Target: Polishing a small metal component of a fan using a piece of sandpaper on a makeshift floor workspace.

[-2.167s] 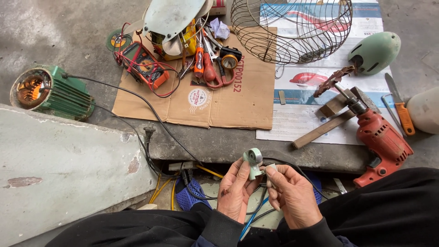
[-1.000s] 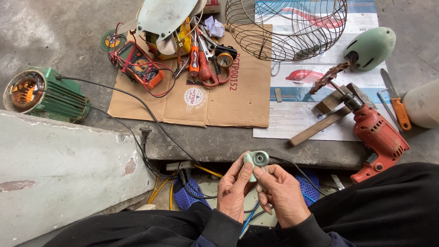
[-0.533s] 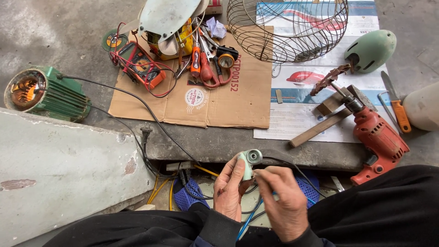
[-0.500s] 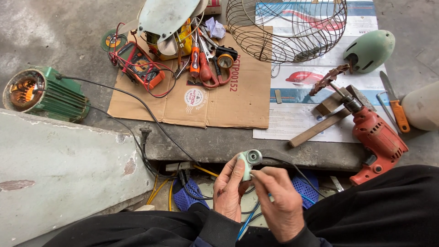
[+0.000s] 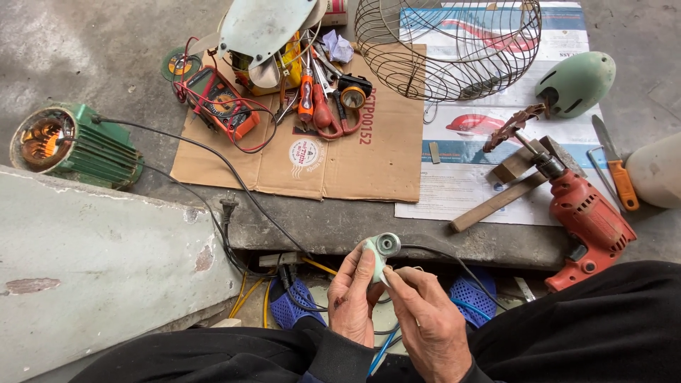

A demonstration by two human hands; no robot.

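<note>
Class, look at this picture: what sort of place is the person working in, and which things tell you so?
Probably an informal repair spot on a bare concrete floor, likely for electric fans. Clues: a red power drill, a round wire fan guard, a green electric motor with copper windings, and hand tools spread on flattened brown cardboard.

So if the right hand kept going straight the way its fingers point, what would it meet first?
The right hand points up and left, and its fingertips already touch the small pale green part held by the left hand. Beyond that lies the concrete slab edge, though depth is unclear.
</note>
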